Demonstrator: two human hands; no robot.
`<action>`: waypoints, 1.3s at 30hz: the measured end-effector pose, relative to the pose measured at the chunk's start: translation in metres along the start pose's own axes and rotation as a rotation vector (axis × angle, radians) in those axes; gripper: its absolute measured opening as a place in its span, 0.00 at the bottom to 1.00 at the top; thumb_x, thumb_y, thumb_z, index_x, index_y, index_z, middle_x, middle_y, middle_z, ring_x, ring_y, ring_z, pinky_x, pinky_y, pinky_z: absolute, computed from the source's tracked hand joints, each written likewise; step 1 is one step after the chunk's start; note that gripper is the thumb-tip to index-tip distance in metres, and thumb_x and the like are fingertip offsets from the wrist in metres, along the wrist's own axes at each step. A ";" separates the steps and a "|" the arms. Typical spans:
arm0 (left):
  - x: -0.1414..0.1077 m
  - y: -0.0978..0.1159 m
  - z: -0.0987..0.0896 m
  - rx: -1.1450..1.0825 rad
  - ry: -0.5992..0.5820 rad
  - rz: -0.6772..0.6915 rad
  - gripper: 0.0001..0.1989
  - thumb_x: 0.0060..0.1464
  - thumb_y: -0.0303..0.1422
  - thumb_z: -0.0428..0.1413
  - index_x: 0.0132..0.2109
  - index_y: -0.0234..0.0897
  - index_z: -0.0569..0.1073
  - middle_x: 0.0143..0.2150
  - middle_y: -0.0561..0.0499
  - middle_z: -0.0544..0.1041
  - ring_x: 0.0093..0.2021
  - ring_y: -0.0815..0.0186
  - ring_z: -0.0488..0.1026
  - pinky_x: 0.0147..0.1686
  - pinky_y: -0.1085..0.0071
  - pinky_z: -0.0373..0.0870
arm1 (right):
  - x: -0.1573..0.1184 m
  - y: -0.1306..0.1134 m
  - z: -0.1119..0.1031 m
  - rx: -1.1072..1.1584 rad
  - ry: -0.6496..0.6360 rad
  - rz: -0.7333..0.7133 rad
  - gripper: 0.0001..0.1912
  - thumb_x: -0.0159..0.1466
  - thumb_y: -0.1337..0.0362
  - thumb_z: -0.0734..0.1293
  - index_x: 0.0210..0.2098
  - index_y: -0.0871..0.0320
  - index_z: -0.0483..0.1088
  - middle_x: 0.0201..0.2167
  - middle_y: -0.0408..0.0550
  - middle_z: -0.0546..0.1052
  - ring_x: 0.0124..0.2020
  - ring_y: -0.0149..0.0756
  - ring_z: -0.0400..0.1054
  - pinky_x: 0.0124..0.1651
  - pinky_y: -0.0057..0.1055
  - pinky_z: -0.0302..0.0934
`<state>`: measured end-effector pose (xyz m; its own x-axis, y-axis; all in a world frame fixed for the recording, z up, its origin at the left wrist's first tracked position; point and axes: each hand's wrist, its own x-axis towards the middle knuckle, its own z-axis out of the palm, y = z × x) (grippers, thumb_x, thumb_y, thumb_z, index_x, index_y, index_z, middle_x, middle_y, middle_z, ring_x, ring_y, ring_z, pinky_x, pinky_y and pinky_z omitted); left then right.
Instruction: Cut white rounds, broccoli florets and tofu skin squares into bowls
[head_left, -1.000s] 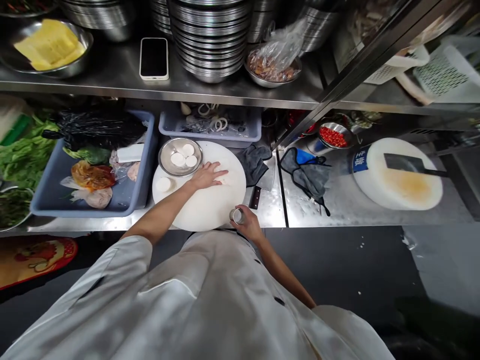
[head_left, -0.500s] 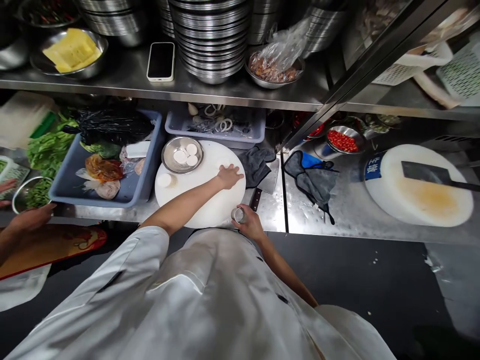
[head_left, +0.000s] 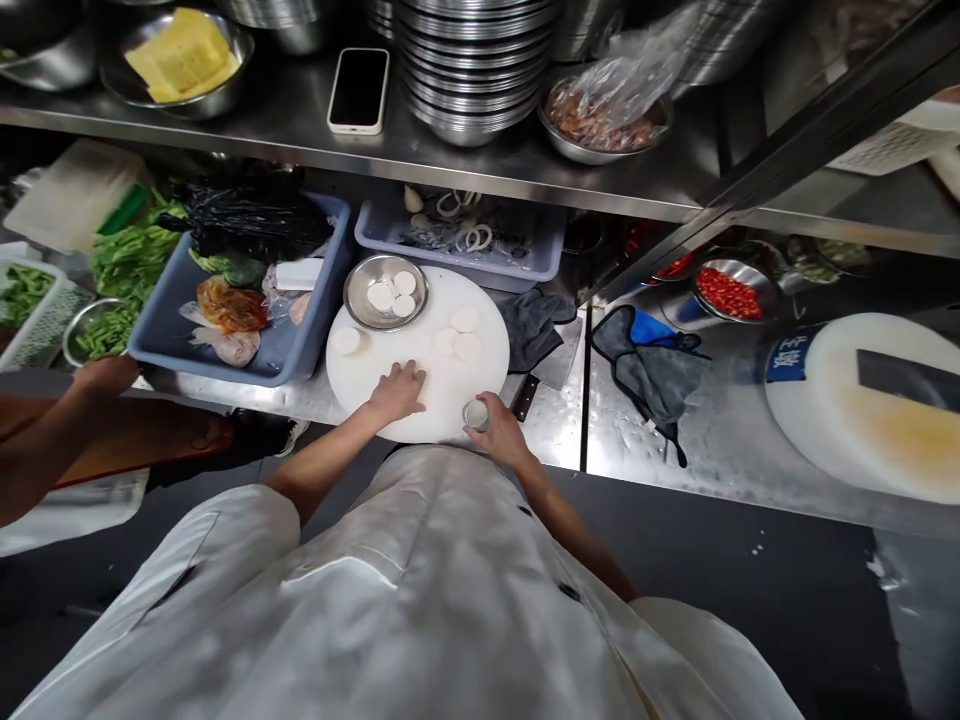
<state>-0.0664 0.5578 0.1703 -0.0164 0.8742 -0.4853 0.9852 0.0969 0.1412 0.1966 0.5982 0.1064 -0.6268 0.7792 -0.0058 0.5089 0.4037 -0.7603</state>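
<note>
My left hand (head_left: pixel 399 390) rests on the front part of a round white board (head_left: pixel 382 350), fingers spread, holding nothing. My right hand (head_left: pixel 501 428) grips a small metal cup (head_left: pixel 475 414) at the board's front right edge. Thin white discs (head_left: pixel 460 338) lie on the right half of the board. A thicker white piece (head_left: pixel 348 341) sits at its left edge. The steel bowl (head_left: pixel 385 292) at the back left of the board holds several white discs. Right of the board are a grey cloth (head_left: pixel 534 330) and a cleaver (head_left: pixel 564 358).
A blue tray (head_left: pixel 247 372) with bagged food stands left; a second tray (head_left: pixel 465 262) is behind. A shelf edge (head_left: pixel 480 185) crosses above. At the far left, another person's hand (head_left: pixel 107 375) is beside a bowl of greens (head_left: pixel 105 330). Another board (head_left: pixel 832 400) is on the right.
My left hand has moved left and toward me across the board, uncovering the thin white discs. The right hand still holds the cup. The camera view has shifted.
</note>
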 end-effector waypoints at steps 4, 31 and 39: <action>0.000 0.003 0.003 -0.034 0.031 0.022 0.26 0.58 0.29 0.59 0.64 0.46 0.70 0.63 0.36 0.65 0.62 0.40 0.63 0.48 0.45 0.76 | 0.024 -0.004 0.011 -0.070 -0.027 -0.045 0.34 0.58 0.66 0.73 0.63 0.54 0.63 0.59 0.57 0.69 0.60 0.50 0.70 0.60 0.48 0.70; -0.008 -0.051 0.077 -0.734 0.473 0.072 0.38 0.50 0.37 0.67 0.67 0.38 0.68 0.66 0.40 0.73 0.68 0.48 0.68 0.67 0.52 0.63 | 0.097 -0.084 0.066 -0.156 -0.212 -0.240 0.42 0.63 0.61 0.73 0.73 0.55 0.57 0.61 0.56 0.75 0.56 0.54 0.67 0.62 0.53 0.64; -0.005 -0.068 0.058 -1.119 0.378 0.135 0.33 0.49 0.31 0.58 0.64 0.35 0.71 0.64 0.41 0.75 0.66 0.51 0.70 0.66 0.54 0.66 | 0.094 -0.087 0.067 -0.237 -0.233 -0.251 0.40 0.61 0.66 0.70 0.72 0.60 0.58 0.61 0.60 0.74 0.58 0.55 0.67 0.65 0.55 0.61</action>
<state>-0.1237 0.5189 0.1133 -0.1580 0.9761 -0.1495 0.2900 0.1906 0.9379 0.0541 0.6048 0.1284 -0.8514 0.5244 -0.0067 0.4283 0.6879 -0.5860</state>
